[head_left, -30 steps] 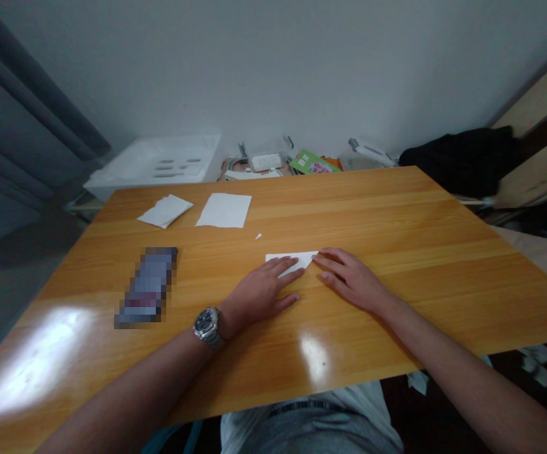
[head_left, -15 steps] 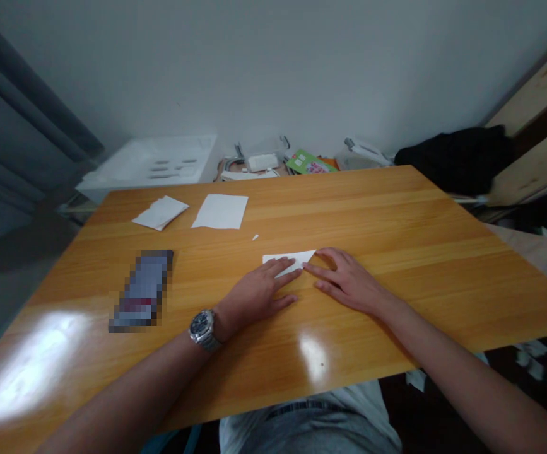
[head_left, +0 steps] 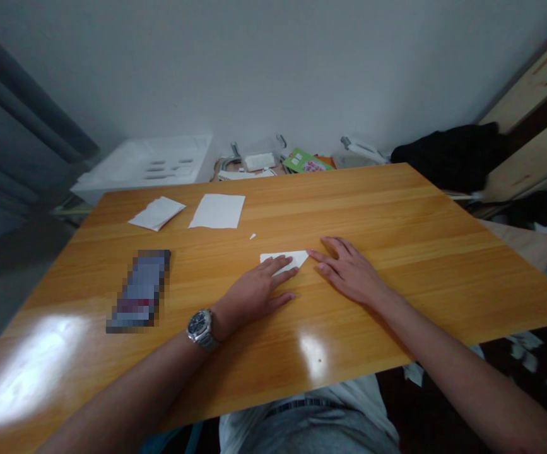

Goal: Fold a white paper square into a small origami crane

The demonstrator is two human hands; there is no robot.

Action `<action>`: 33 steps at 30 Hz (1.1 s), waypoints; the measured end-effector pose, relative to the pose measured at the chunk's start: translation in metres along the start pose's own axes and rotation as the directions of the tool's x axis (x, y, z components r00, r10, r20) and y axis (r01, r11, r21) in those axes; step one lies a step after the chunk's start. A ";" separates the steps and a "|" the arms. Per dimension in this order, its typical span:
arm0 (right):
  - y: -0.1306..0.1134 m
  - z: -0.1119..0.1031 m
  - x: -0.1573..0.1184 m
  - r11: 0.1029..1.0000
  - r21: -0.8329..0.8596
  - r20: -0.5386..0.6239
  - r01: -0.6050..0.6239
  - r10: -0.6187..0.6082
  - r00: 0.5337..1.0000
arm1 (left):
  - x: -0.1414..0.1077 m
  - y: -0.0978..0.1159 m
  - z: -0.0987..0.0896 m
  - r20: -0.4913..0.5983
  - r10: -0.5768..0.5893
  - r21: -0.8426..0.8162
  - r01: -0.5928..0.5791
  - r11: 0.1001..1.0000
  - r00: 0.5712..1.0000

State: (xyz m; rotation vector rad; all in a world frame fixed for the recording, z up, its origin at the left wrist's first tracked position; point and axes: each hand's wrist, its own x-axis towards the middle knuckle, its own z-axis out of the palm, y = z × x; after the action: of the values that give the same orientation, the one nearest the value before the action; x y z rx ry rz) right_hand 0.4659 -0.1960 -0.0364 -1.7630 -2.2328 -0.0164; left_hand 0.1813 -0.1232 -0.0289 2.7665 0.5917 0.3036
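Note:
A small folded white paper (head_left: 296, 258) lies on the wooden table (head_left: 372, 208), in front of me near the middle. My left hand (head_left: 261, 287), with a metal watch on the wrist, rests flat with its fingers spread and their tips over the paper. Part of the paper is hidden under those fingers. My right hand (head_left: 349, 271) lies on the table to the right, fingers apart, its index fingertip at the paper's right corner. Neither hand grasps anything.
A blurred-out phone (head_left: 141, 290) lies on the left. Farther back are a folded paper (head_left: 157, 213), a white sheet (head_left: 217, 211) and a paper scrap (head_left: 253, 236). Behind the table stand a white foam box (head_left: 159, 161), a green booklet (head_left: 305, 161) and dark cloth (head_left: 448, 154).
My right fingers have shifted off the paper's edge to its right corner, where the tip now looks folded in. My left hand stays on the paper. The view has moved slightly.

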 end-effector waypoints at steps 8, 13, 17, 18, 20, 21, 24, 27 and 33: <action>0.007 0.005 0.001 0.999 -0.008 -0.026 -0.036 0.035 0.999 | 0.000 0.000 -0.001 0.015 -0.002 -0.006 0.002 1.000 1.000; 0.009 0.006 -0.004 0.995 0.051 -0.026 0.085 -0.084 0.996 | -0.001 0.000 0.000 0.010 -0.005 -0.012 0.005 1.000 1.000; 0.004 0.006 -0.006 0.968 0.079 0.043 0.238 -0.242 0.969 | -0.002 0.001 0.000 0.000 -0.008 -0.012 0.008 1.000 1.000; 0.002 0.006 -0.006 0.964 0.082 0.064 0.254 -0.260 0.964 | -0.002 0.001 0.000 0.002 -0.008 -0.010 0.008 1.000 1.000; 0.000 0.005 -0.007 0.963 0.080 0.102 0.259 -0.266 0.958 | -0.003 -0.001 -0.001 0.013 0.000 -0.008 0.000 1.000 1.000; -0.001 0.004 -0.007 0.965 0.076 0.118 0.251 -0.258 0.959 | -0.003 -0.002 -0.001 0.023 0.009 -0.012 -0.009 1.000 1.000; -0.001 0.004 -0.008 0.973 0.063 0.149 0.224 -0.231 0.961 | -0.004 -0.010 -0.003 0.053 0.052 -0.046 -0.050 0.998 0.997; -0.001 0.004 -0.008 0.976 0.067 0.152 0.206 -0.214 0.965 | -0.004 -0.019 -0.008 0.075 0.113 -0.110 -0.105 0.988 0.991; -0.012 0.000 -0.009 0.979 0.044 0.158 0.197 -0.201 0.967 | -0.003 -0.022 -0.014 0.079 0.155 -0.125 -0.144 0.982 0.985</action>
State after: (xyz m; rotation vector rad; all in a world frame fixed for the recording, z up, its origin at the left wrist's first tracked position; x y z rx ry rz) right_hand 0.4563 -0.2071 -0.0364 -1.5690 -2.5047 0.1190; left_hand 0.1667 -0.1019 -0.0236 2.6970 0.3332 0.2391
